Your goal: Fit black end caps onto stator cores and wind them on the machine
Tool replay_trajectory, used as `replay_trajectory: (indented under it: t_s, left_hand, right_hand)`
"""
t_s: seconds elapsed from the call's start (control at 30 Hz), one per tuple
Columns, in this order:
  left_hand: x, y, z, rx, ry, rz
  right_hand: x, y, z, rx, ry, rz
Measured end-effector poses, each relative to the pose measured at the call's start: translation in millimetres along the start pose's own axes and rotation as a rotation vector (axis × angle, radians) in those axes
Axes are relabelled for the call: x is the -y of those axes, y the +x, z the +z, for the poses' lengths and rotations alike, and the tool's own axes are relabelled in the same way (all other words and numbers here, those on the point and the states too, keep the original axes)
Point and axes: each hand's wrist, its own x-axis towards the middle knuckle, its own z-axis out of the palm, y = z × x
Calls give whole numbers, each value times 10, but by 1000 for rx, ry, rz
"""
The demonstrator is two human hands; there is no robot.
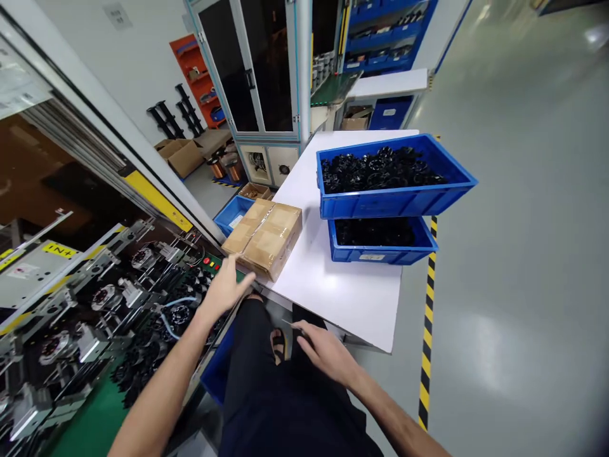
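Observation:
My left hand (227, 285), thumb and fingers apart, is at the near left corner of a taped cardboard box (266, 231). Whether the fingertips touch the cardboard I cannot tell. The box lies closed on the left part of a white table (328, 285). Over my lap, in front of the table edge, my right hand (326, 349) is closed around a thin, pointed tool (287, 322). Only its slim tip shows past the fingers, so its kind is unclear.
Two blue bins, an upper one (380, 202) and a lower one (385, 255), hold black parts on the table. A machine with metal fixtures (107, 297) and loose black parts (147, 346) stands at my left. Striped floor tape (428, 330) runs along the right.

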Motion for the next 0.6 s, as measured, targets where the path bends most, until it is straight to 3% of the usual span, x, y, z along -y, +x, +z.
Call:
replay_trajectory:
  t_s: [0.13, 0.2, 0.27, 0.43, 0.5, 0.6]
  left_hand:
    - [304, 1198, -68, -115, -24, -250]
    - [400, 1598, 10, -123, -27, -372]
    - [468, 1848, 128, -115, -21, -466]
    - [559, 2050, 391, -130, 51, -598]
    - [550, 2010, 466, -153, 86, -616]
    - [492, 1803, 607, -178, 109, -609]
  right_hand:
    - [-162, -244, -2, -87, 2, 152]
    - [-236, -285, 61, -108, 5, 192]
    - [-319, -284, 133, -129, 34, 232]
    - [-418, -158, 161, -178, 187, 386]
    - [-387, -47, 40, -196, 201, 391]
    - [-317, 213, -303, -207, 117, 362]
